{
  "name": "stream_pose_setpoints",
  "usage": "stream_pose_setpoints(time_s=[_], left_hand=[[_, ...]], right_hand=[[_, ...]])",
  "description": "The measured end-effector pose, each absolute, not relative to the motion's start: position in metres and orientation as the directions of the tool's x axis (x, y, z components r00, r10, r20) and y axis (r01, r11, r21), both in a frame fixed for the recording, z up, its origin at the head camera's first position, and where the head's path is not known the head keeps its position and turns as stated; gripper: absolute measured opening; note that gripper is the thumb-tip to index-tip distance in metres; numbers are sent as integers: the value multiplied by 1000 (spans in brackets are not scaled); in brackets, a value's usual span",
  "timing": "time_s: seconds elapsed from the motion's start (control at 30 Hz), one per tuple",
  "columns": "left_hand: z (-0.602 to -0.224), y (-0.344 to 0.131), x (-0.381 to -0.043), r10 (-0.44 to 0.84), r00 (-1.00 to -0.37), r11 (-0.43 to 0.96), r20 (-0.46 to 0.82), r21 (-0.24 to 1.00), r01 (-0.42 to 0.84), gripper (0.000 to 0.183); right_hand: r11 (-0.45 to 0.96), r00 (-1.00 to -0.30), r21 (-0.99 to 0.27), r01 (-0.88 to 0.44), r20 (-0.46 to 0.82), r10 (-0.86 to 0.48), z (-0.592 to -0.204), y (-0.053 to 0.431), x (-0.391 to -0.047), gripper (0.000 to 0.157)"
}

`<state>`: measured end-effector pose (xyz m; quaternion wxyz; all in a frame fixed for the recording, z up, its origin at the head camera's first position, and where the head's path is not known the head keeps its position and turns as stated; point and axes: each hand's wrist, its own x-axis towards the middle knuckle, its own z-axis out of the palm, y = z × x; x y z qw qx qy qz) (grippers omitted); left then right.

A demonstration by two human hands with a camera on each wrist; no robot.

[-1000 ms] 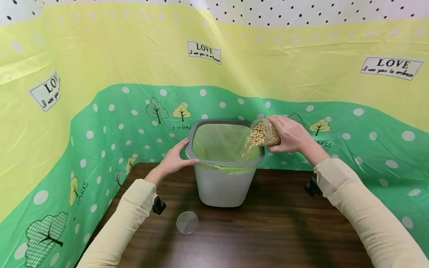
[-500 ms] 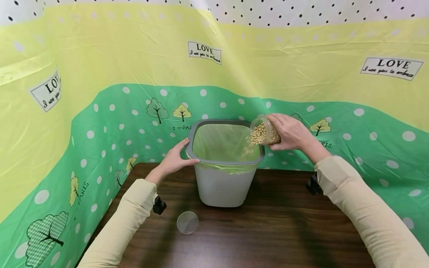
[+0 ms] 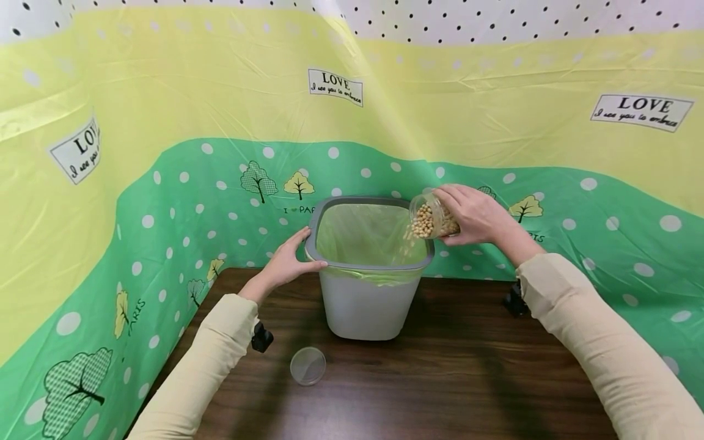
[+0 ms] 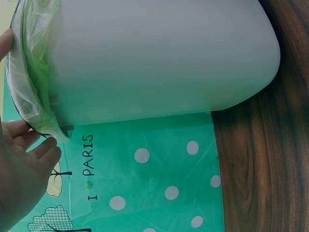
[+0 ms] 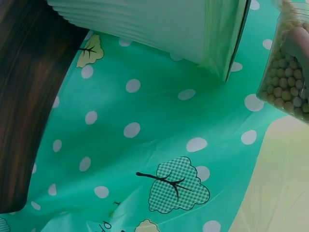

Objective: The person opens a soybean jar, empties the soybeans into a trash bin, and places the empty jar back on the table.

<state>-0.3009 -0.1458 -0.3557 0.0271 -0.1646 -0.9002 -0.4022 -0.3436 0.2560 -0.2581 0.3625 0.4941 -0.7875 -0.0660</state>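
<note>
A light grey trash can [image 3: 365, 308] with a dark grey rim stands upright on the table, lined with a green bag [image 3: 357, 235]. At its near left corner, my left hand [image 3: 282, 264] holds the rim, thumb in front and fingers along the side. My right hand [image 3: 475, 214] grips a clear jar [image 3: 441, 208] tilted on its side above the right rim, mouth facing left. Round tan beans [image 3: 422, 221], which look like soybeans, fall from it into the lined can. In the right wrist view, many beans [image 5: 285, 89] still fill the jar's bottom.
A clear round lid [image 3: 308, 366] lies on the dark wooden table [image 3: 418, 391], in front of the can and to the left. A green and yellow printed sheet [image 3: 220, 98] hangs behind and along the left side.
Beans keep streaming from the jar, and the stream looks somewhat thinner. My right hand has risen slightly with the jar. The left hand and the can stay put.
</note>
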Motion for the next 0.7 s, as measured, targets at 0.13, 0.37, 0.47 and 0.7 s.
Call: stream_pose_setpoints(time_s=[0.13, 0.37, 0.47, 0.7], left_hand=[[-355, -145, -300, 271, -946, 622, 180, 717, 315, 91], [-353, -145, -299, 269, -947, 623, 174, 718, 309, 90], [-353, -145, -299, 269, -948, 625, 172, 717, 308, 90], [-354, -146, -299, 274, -945, 624, 178, 714, 316, 90]], right_hand=[[487, -240, 481, -729, 487, -840, -256, 257, -342, 99], [473, -228, 512, -717, 470, -853, -255, 256, -343, 100], [471, -227, 520, -713, 464, -856, -254, 256, -342, 99], [461, -225, 523, -717, 453, -863, -249, 255, -341, 99]])
